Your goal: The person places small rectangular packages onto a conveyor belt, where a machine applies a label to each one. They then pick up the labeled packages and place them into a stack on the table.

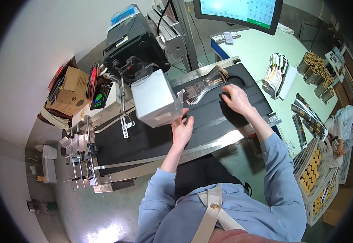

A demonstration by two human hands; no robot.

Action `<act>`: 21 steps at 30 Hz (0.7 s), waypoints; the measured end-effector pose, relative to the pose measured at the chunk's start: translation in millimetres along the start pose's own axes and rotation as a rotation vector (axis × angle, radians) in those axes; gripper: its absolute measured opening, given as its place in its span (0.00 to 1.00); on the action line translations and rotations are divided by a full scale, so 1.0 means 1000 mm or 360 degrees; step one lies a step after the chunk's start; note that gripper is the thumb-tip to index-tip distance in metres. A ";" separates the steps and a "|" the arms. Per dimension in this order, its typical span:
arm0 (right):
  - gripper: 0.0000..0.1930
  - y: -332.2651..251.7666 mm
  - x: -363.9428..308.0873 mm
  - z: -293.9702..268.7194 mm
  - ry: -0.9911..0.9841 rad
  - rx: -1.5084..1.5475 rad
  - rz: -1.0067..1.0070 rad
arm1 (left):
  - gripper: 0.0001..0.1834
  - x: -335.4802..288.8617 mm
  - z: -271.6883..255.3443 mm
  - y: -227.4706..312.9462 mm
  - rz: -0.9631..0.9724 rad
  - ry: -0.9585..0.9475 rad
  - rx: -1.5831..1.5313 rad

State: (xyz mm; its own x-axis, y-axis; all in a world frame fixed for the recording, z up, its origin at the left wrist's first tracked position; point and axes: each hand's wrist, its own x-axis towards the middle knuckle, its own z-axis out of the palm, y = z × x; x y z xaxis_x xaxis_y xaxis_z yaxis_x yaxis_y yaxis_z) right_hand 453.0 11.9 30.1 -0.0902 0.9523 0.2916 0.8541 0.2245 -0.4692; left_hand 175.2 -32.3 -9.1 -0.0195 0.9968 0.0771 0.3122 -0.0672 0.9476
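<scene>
My right hand (238,100) is over the far right part of a black conveyor belt (152,141), fingers loosely bent, thumb apart, nothing visible in it. Just beyond it lies a dark round disc (236,82) on the belt. My left hand (182,130) is lower and to the left, with its fingers spread beside a white box-shaped housing (154,97) that hangs over the belt. Nothing shows in that hand, though some fingertips are close under the housing's edge. Between the hands and the far rail, a fanned pile of dark printed flat sleeves (204,87) rests on the belt.
A black machine (134,44) with cables stands behind the housing. Metal rollers (81,152) end the belt at left. The pale green table (257,48) at right bears sleeve stacks (275,75) and several cans (316,71). A person (342,125) is near plastic crates (306,158).
</scene>
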 end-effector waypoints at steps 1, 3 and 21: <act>0.15 0.006 0.013 0.001 0.0014 -0.0041 0.0013 | 0.24 0.005 0.005 -0.002 -0.0101 0.0012 -0.0133; 0.15 0.020 0.039 0.005 0.0034 -0.0121 0.0035 | 0.28 0.012 0.009 -0.004 -0.0113 0.0016 -0.0110; 0.41 0.042 0.145 -0.005 -0.0749 -0.0379 0.0625 | 0.34 0.040 0.059 0.011 0.0074 0.0113 0.0249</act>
State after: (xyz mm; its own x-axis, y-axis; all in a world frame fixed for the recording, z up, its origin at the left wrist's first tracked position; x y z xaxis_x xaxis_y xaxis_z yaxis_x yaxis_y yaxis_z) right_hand 478.2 158.4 57.5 0.0831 0.9548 -0.2852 0.9542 -0.1588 -0.2536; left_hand 234.3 9.2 -14.3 -0.0666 0.9869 0.1469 0.4585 -0.1005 0.8830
